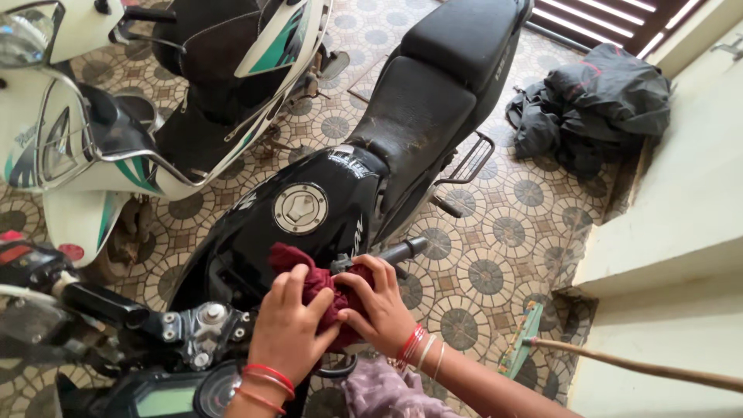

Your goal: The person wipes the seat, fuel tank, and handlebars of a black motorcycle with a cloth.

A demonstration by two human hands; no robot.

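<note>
Patterned tile floor (pixel 495 232) under a black motorcycle (pixel 325 209): left hand (pixel 288 329) and right hand (pixel 379 306), grips pinching a maroon cloth (pixel 309 279) bunched by the right handlebar (pixel 402 251), risk snagging it on the lever if bunched loosely.

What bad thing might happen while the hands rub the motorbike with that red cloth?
The red cloth is bunched by the handlebar grip, so it might snag there. Both the left hand and right hand are busy, so neither steadies the black motorbike, which stands close to the white scooter.
</note>
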